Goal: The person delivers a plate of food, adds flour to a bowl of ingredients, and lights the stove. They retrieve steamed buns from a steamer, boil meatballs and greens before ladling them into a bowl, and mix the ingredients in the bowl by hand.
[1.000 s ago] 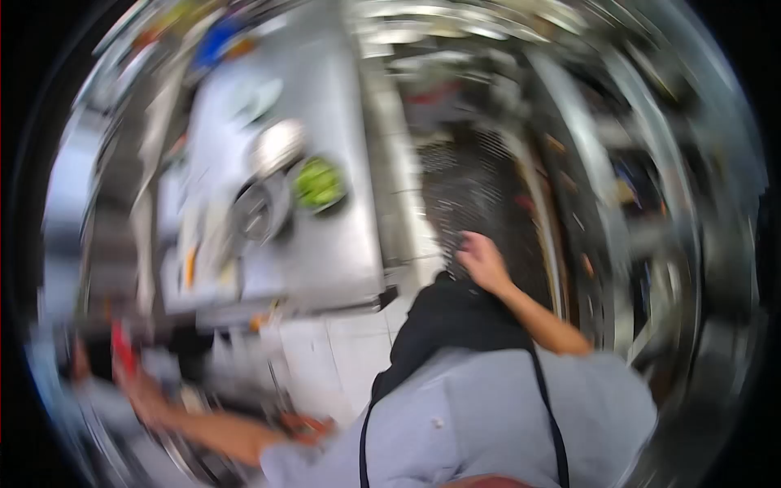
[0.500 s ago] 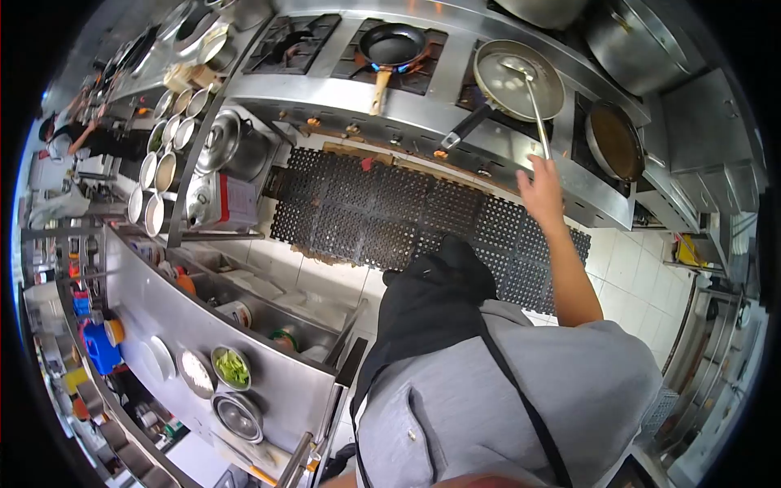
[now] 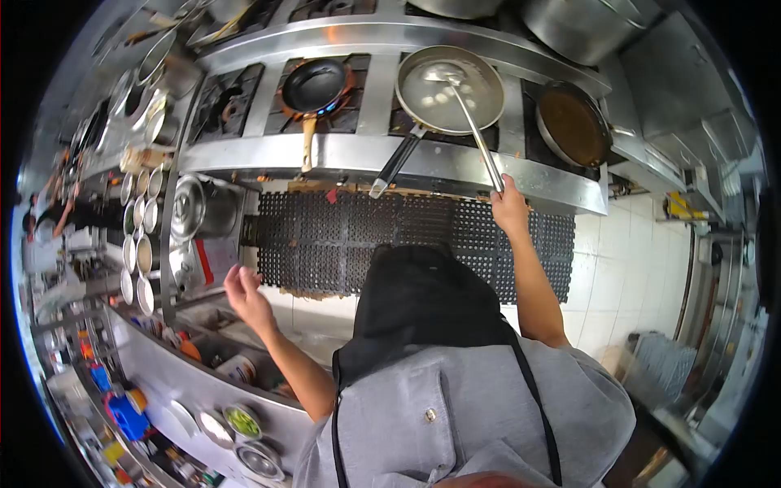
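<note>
My right hand point(image 3: 509, 210) is closed round the handle end of a long metal ladle point(image 3: 473, 130). The ladle's head rests in a wide pan point(image 3: 404, 96) on the stove, among several pale round pieces in thin liquid. This pan's black handle point(image 3: 396, 163) juts over the stove's front edge. My left hand point(image 3: 250, 299) hangs in the air at the left, fingers apart and loosely bent, nothing in it. It is nearest to the steel counter with bowls.
A black frying pan point(image 3: 314, 85) with a wooden handle sits over a blue flame. To the right stands a pan of brown liquid point(image 3: 573, 128). On the counter point(image 3: 175, 382) are a bowl of chopped greens point(image 3: 242, 420) and a bowl of white food point(image 3: 216, 427). A black mat point(image 3: 325, 240) covers the floor.
My right hand, fingers spread near the ladle's handle before, is now wrapped round it. My left hand has come into view at the left. The view has shifted.
</note>
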A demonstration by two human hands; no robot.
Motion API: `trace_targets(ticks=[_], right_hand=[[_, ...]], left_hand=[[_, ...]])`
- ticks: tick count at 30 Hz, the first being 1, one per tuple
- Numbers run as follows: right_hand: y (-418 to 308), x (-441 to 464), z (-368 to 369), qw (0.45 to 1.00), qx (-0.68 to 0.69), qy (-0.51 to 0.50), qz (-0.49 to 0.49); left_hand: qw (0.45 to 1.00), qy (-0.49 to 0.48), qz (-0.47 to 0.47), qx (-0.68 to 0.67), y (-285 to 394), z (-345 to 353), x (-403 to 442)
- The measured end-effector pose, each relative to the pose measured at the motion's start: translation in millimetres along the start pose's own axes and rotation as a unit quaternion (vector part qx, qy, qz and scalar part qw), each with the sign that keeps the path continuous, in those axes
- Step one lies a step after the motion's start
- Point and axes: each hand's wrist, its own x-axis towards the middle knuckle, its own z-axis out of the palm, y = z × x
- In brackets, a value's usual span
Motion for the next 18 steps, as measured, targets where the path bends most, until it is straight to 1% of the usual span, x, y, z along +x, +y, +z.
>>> trace_targets(ticks=[2,3,4,5,6,7,8,9,10,11,12,13,15,16,17,18], right_hand=[[-15,-3,-8,1.000,0.024,0.012,0.016],[-22,-7,-9,0.999,0.049,0.016,0.020],[-16,-9,2,0.996,0.032,0.073,-0.028],[-24,-16,0,0.996,0.028,0.082,-0.021],[-35,-25,-6,0.982,0.182,0.020,0.042],[-45,-29,-15,0.937,0.331,-0.044,0.098],[-54,-29,-21,0.883,0.449,-0.078,0.116],[-68,-29,-28,0.885,0.446,-0.069,0.117],[-86,-32,-30,0.907,0.398,-0.058,0.130],[-96,-33,-30,0.925,0.348,-0.047,0.143],[-92,-33,-21,0.933,0.334,-0.027,0.135],[-90,-36,-7,0.931,0.335,-0.017,0.145],[-103,-42,12,0.972,0.217,0.057,0.074],[-113,-48,9,0.941,0.304,0.016,0.150],[-116,-51,12,0.938,0.306,0.025,0.160],[-116,-55,13,0.930,0.324,0.012,0.171]], left_hand=[[0.996,-0.075,-0.009,-0.049,-39,49,45],[0.990,-0.123,-0.047,-0.042,-31,72,64],[0.987,-0.158,-0.037,-0.009,-48,94,87],[0.985,-0.169,-0.014,-0.002,-65,116,108],[0.979,-0.203,-0.006,0.029,-84,137,132],[0.972,-0.222,0.008,0.078,-91,160,150],[0.966,-0.243,-0.011,0.090,-108,186,168],[0.959,-0.263,-0.030,0.102,-120,210,183],[0.957,-0.272,-0.028,0.099,-113,224,192],[0.951,-0.286,-0.102,0.059,-106,238,197],[0.937,-0.300,-0.176,0.023,-98,247,197],[0.934,-0.312,-0.173,0.025,-96,253,202],[0.930,-0.325,-0.149,0.088,-94,263,215],[0.921,-0.347,-0.157,0.080,-88,266,218],[0.917,-0.359,-0.152,0.084,-91,273,220],[0.913,-0.378,-0.135,0.076,-96,280,220]])
